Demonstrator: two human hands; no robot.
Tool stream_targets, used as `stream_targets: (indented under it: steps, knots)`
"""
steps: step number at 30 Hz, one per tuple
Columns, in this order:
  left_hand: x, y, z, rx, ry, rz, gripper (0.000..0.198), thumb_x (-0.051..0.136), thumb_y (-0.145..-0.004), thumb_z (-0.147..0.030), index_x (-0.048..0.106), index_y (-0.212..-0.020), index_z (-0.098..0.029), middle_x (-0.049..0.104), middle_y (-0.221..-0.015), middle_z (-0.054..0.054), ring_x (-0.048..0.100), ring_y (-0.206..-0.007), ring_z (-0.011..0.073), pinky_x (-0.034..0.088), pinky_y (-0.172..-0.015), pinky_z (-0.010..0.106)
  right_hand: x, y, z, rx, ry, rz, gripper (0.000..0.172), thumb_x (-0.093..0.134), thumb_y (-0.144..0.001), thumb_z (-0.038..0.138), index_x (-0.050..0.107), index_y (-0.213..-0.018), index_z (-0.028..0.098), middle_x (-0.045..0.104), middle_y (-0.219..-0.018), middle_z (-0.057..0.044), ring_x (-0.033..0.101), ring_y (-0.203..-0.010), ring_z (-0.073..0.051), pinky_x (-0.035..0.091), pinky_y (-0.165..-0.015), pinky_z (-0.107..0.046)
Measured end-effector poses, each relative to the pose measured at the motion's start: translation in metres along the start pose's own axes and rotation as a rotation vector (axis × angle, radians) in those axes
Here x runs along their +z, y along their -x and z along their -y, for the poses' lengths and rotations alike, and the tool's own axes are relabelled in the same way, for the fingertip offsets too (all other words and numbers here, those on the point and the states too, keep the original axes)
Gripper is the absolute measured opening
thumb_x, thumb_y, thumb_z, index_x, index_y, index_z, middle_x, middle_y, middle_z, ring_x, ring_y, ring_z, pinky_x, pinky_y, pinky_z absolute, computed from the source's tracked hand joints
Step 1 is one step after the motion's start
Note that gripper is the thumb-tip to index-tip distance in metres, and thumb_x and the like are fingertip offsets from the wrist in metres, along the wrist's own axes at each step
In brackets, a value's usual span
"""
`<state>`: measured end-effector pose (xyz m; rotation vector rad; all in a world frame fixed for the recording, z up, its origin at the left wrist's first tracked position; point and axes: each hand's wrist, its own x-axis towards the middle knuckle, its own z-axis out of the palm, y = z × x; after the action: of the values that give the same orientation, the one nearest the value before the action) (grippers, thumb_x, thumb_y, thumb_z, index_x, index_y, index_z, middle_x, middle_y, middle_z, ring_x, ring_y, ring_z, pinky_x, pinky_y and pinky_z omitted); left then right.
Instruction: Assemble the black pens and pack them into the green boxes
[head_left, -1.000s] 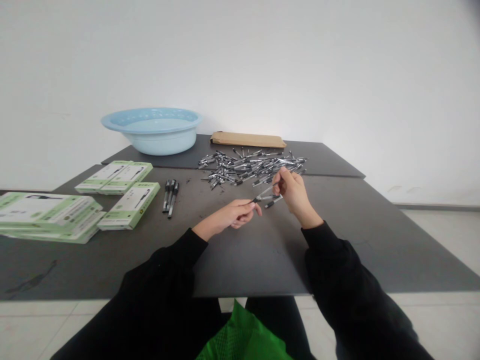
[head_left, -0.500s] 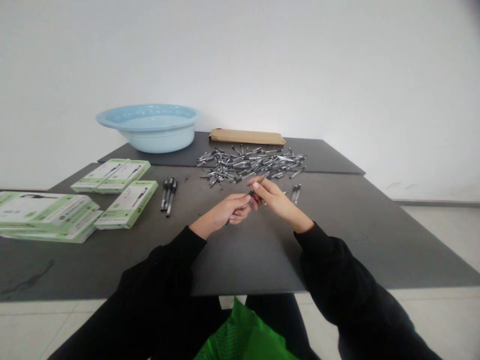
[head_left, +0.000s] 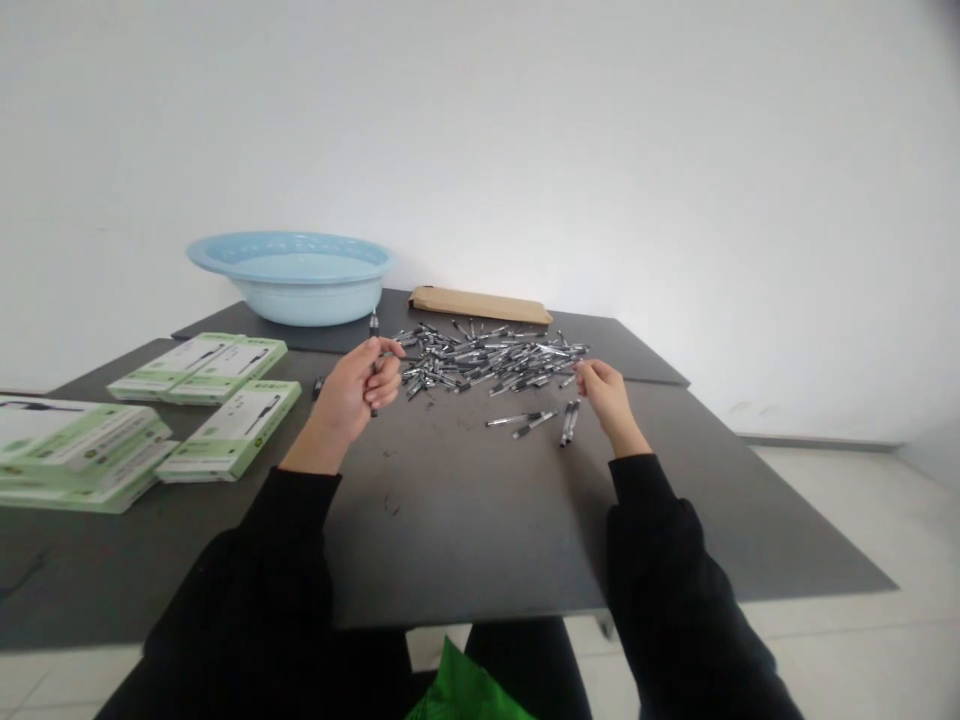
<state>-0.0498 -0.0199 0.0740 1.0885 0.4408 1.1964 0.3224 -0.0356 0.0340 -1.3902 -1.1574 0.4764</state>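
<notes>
Upright in the closed fingers of my left hand (head_left: pixel 351 398) is a pen (head_left: pixel 374 323), its clear tip pointing up. A few capped pens (head_left: pixel 317 387) lie just behind that hand, mostly hidden by it. My right hand (head_left: pixel 609 402) is raised at the right with thumb and fingertips pinched together; whatever they hold, if anything, is too small to name. Below and left of it, two pens (head_left: pixel 570 423) lie side by side on the table. Two more loose pens (head_left: pixel 535 425) rest to their left, in front of a large heap of pens (head_left: pixel 491 357).
Green-and-white pen boxes (head_left: pixel 231 432) lie flat at the left, and more boxes are stacked (head_left: pixel 75 455) at the table's left edge. A light blue basin (head_left: pixel 307 300) stands at the back left. Behind the heap lies a brown cardboard piece (head_left: pixel 480 304) on the grey table (head_left: pixel 465 540).
My hands have parted from their meeting over the table's middle. The left one has moved left with the pen, the right one to the right. The whole view has shifted slightly.
</notes>
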Motion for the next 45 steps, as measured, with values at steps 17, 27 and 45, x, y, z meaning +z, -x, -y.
stream_targets:
  steps: [17, 27, 45]
  knots:
    - [-0.054, 0.032, -0.053, -0.028, 0.007, -0.091, 0.038, 0.029, -0.098, -0.023, 0.064, -0.086, -0.014, 0.024, -0.055, -0.005, 0.014, -0.043, 0.0067, 0.021, -0.039, 0.017, -0.016, -0.007, -0.029, -0.099, 0.410, -0.014, 0.035, 0.053, -0.076, 0.047, 0.067, -0.075, 0.015, 0.066, -0.067, -0.006, 0.057, -0.061, -0.018, 0.042, -0.061, -0.030]
    - [-0.056, 0.035, -0.055, -0.004, 0.147, -0.143, 0.031, 0.045, -0.095, -0.035, 0.062, -0.083, -0.013, 0.030, -0.052, -0.007, 0.025, -0.036, 0.0062, 0.025, -0.036, 0.017, 0.007, 0.005, -0.030, -0.163, 0.573, 0.140, 0.032, 0.050, -0.081, 0.044, 0.068, -0.081, 0.016, 0.066, -0.067, -0.006, 0.059, -0.063, -0.021, 0.041, -0.062, -0.032]
    - [-0.058, 0.024, -0.034, -0.072, 0.051, -0.112, 0.031, 0.049, -0.093, -0.035, 0.063, -0.080, -0.011, 0.030, -0.051, -0.008, 0.023, -0.034, 0.0041, 0.021, -0.034, 0.015, 0.206, 0.022, 0.037, -0.686, 1.069, 0.743, 0.030, 0.044, -0.095, 0.023, 0.072, -0.104, 0.016, 0.066, -0.111, -0.014, 0.059, -0.108, -0.026, 0.039, -0.094, -0.034]
